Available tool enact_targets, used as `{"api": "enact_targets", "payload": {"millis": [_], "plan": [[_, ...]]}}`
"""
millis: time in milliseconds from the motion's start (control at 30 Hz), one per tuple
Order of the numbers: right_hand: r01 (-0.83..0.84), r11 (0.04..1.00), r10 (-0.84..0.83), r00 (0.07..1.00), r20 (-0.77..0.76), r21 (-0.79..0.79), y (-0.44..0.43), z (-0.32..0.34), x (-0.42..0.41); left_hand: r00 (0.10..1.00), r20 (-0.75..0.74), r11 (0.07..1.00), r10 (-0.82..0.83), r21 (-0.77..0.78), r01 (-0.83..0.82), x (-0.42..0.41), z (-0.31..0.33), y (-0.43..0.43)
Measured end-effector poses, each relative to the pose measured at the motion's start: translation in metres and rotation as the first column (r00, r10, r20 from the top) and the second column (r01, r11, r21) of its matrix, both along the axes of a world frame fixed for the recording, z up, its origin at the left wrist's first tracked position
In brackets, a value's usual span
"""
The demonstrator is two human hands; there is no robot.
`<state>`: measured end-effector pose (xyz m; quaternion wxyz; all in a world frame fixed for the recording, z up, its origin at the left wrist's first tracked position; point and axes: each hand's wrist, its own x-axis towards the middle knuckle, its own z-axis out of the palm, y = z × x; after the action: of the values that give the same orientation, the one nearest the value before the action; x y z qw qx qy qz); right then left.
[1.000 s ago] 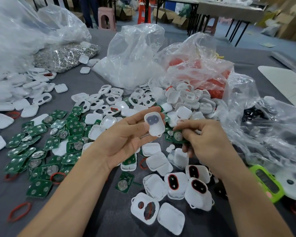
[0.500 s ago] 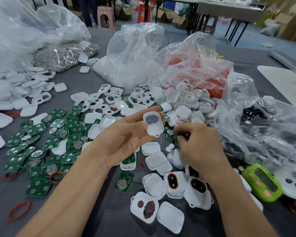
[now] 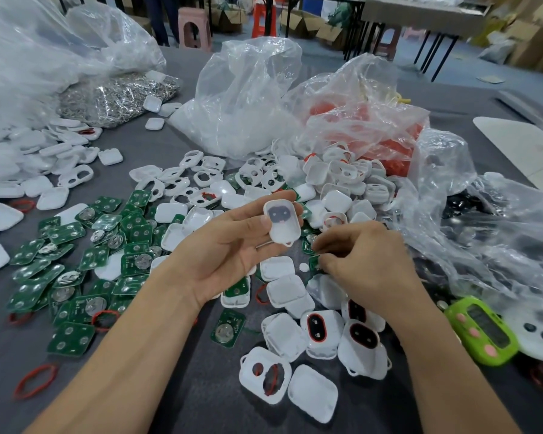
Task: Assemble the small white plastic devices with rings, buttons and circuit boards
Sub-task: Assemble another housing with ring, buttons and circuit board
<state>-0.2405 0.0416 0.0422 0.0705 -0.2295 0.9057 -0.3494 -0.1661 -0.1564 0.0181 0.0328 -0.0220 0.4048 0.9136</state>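
My left hand (image 3: pixel 229 245) is palm up over the table's middle and pinches a white device shell (image 3: pixel 282 221), dark button pad showing through, between thumb and fingertips. My right hand (image 3: pixel 364 264) is just to its right, lower, fingers curled down onto a green circuit board (image 3: pixel 314 263) at the edge of the pile. Green circuit boards (image 3: pixel 76 277) lie scattered to the left. White shells (image 3: pixel 336 189) are heaped behind the hands. Shells fitted with red rings and black buttons (image 3: pixel 322 329) lie in front of my right hand.
Loose red rings (image 3: pixel 35 379) lie at the front left. Clear bags stand behind: metal clips (image 3: pixel 116 95), white parts (image 3: pixel 242 98), red rings (image 3: pixel 373 126), black buttons (image 3: pixel 470 214). A green timer (image 3: pixel 480 330) sits at the right. The grey table (image 3: pixel 207 386) shows in front.
My right hand has dropped from beside the held shell down to the pile and now pinches at a circuit board there. My left hand has kept the shell nearly still.
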Motion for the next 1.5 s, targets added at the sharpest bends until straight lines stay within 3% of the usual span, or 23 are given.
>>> {"api": "enact_targets", "payload": {"millis": [133,300,400,500,567,667,933,1267,1500], "plan": [[-0.062,0.995,0.050,0.989,0.136,0.081,0.002,0.002,-0.005,1.000,0.007,1.000,0.000,-0.006,0.000,0.000,0.000,0.001],[-0.029,1.000,0.029,0.984,0.173,-0.001,0.005,0.004,-0.009,1.000,0.013,1.000,-0.003,-0.019,0.003,-0.001,0.000,0.001],[-0.124,0.992,0.121,0.981,0.155,0.008,0.016,0.015,-0.009,1.000,0.015,1.000,0.000,-0.023,0.001,-0.001,-0.001,0.001],[-0.021,0.975,0.049,0.992,0.118,-0.223,0.025,0.023,-0.011,1.000,0.011,1.000,-0.011,-0.025,0.011,-0.001,-0.002,0.000],[0.054,0.901,0.018,0.987,0.160,-0.431,0.024,0.025,-0.008,1.000,0.012,0.999,-0.023,-0.025,0.024,-0.001,-0.003,0.001],[0.058,0.828,0.084,0.970,0.226,-0.558,0.015,0.028,0.001,0.998,0.010,0.997,-0.057,-0.050,0.058,-0.001,-0.004,0.002],[0.031,0.796,0.148,0.959,0.243,-0.605,0.002,0.021,0.009,0.980,-0.034,0.980,-0.195,-0.050,0.193,0.000,-0.007,0.003],[-0.098,0.834,0.135,0.991,0.027,-0.543,0.000,0.012,0.009,0.984,0.037,0.979,-0.177,-0.093,0.180,0.000,-0.010,0.005],[-0.088,0.861,0.117,0.993,0.026,-0.501,-0.002,0.008,0.009,0.980,0.036,0.974,-0.196,-0.107,0.199,0.001,-0.009,0.007]]}}
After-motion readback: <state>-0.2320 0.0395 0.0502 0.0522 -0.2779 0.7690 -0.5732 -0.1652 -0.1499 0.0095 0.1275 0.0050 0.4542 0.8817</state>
